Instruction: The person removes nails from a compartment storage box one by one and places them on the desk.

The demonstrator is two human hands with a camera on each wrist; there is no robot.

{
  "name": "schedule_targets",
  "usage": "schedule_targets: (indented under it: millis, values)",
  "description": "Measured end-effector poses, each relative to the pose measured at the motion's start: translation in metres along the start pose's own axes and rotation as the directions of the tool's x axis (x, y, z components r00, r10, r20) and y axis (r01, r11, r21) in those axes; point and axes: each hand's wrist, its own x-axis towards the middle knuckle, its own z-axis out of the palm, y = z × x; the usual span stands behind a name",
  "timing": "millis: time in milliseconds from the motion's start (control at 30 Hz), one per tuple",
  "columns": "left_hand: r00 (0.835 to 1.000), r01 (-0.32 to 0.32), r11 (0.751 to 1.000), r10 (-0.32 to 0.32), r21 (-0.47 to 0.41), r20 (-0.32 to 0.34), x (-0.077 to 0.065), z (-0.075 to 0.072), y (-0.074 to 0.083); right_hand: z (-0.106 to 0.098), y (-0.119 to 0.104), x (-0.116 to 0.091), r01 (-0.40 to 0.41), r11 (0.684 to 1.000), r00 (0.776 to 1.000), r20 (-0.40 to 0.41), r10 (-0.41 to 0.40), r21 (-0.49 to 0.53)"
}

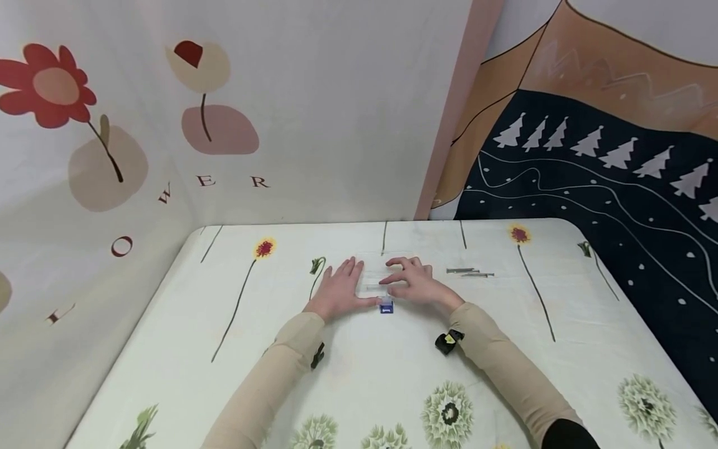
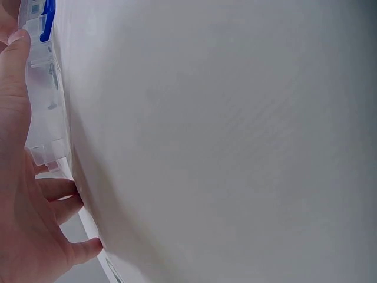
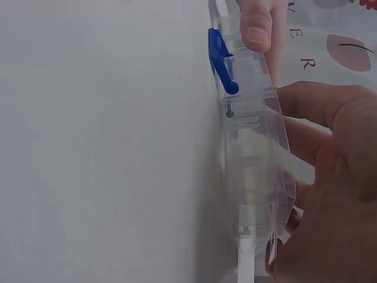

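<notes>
A clear plastic box (image 1: pixel 367 282) lies on the table between both hands. Its blue latch (image 3: pixel 220 62) sticks out at the front, and a nail (image 3: pixel 230 109) shows through the clear wall. My left hand (image 1: pixel 341 292) lies along the box's left side. Its thumb (image 2: pixel 14 62) stretches along the front near the latch, while the other fingers reach down to the table. Over the right part of the box is my right hand (image 1: pixel 416 282), its spread, slightly bent fingers (image 3: pixel 306 103) touching the clear lid (image 3: pixel 283 153).
Several loose nails (image 1: pixel 470 272) lie to the right of the box on the flower-printed tablecloth (image 1: pixel 387 368). Printed curtains (image 1: pixel 336 112) hang along the table's back and left edges. A dark printed cloth (image 1: pixel 589 181) hangs at the right.
</notes>
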Motion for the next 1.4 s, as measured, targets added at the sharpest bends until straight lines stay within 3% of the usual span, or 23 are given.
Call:
schedule_targets:
  millis: [133, 367, 567, 767, 1067, 1300, 1400]
  values:
    - [1.0, 0.0, 1.0, 0.0, 0.0, -0.001, -0.001, 0.001, 0.0, 0.0, -0.002, -0.001, -0.007, 1.0, 1.0, 0.017, 0.007, -0.008]
    - [1.0, -0.013, 1.0, 0.013, 0.003, -0.012, 0.0, 0.001, -0.001, -0.003, -0.01, 0.005, -0.111, 0.992, 0.991, 0.082, 0.107, 0.055]
    - [1.0, -0.004, 1.0, 0.004, -0.005, -0.014, -0.001, 0.002, -0.001, -0.002, -0.014, 0.01, -0.176, 0.983, 0.98, 0.107, 0.17, 0.044]
    - [0.999, -0.006, 1.0, 0.006, -0.004, -0.036, -0.002, 0.003, -0.001, 0.002, -0.013, 0.01, -0.201, 0.974, 0.979, 0.056, 0.196, 0.107]
    - [0.999, -0.015, 1.0, 0.015, -0.004, -0.03, -0.002, 0.002, 0.0, 0.006, -0.013, 0.011, -0.225, 0.945, 0.962, -0.102, 0.254, 0.238]
    - [1.0, 0.003, 1.0, -0.003, 0.003, -0.027, -0.001, 0.001, 0.0, -0.002, -0.012, 0.008, -0.18, 0.886, 0.959, -0.125, 0.256, 0.427]
    - [1.0, 0.006, 1.0, -0.006, 0.002, -0.022, -0.001, 0.001, 0.001, -0.008, -0.01, 0.005, -0.163, 0.875, 0.958, -0.138, 0.251, 0.456]
